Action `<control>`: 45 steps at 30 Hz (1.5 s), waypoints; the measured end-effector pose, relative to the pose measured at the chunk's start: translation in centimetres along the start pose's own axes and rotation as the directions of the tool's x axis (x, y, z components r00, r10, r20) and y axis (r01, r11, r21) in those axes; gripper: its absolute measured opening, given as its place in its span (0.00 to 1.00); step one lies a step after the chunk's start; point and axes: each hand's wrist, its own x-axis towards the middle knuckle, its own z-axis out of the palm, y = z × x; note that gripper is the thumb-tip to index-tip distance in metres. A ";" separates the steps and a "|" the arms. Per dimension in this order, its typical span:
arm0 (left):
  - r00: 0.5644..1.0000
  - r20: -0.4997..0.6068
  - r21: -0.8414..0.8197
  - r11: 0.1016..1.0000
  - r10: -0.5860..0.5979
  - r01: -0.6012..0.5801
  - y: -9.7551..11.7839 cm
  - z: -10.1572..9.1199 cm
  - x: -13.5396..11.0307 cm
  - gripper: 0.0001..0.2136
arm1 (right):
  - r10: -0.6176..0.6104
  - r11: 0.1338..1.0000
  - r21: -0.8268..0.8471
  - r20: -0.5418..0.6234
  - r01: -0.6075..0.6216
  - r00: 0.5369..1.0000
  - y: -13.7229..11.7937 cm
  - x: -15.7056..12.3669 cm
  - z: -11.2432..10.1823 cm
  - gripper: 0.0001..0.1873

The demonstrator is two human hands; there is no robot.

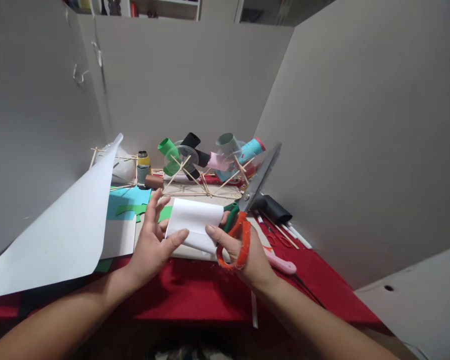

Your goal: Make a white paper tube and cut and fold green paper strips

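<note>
A small curved piece of white paper (195, 217) is held between both hands above the table's front. My left hand (155, 237) has its thumb on the near face of the paper at the left, its other fingers partly behind it. My right hand (243, 250) pinches the paper's right edge with the thumb in front. Scissors (243, 220) with orange and green handles hang on that same hand, their blades together and pointing up to the right. Behind the paper stands a model of thin wooden sticks (206, 192) with coloured paper tubes and clear discs.
A large curled white sheet (71, 220) rises at the left. Blue paper (125, 197) and green scraps lie beside it. At the right are a black roll (275, 209), a pink-handled tool (281, 262) and red-handled scissors (281, 240). Grey panels enclose the red-covered table (195, 295).
</note>
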 end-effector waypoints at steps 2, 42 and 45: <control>0.991 0.038 -0.058 0.990 -0.130 0.132 0.3 -0.1 0.6 0.43 | 0.032 0.999 -0.039 0.015 -0.032 0.999 -0.1 -0.1 0.0 0.18; 0.949 -0.315 -0.149 0.986 0.030 -0.080 2.5 -2.2 2.4 0.25 | 0.091 0.987 0.115 0.182 -0.113 0.979 1.4 -2.7 -2.0 0.27; 0.920 -0.380 -0.122 0.980 0.099 -0.156 3.0 -2.0 2.1 0.26 | 0.000 0.996 -0.090 0.263 0.024 0.965 1.0 -3.8 -3.0 0.27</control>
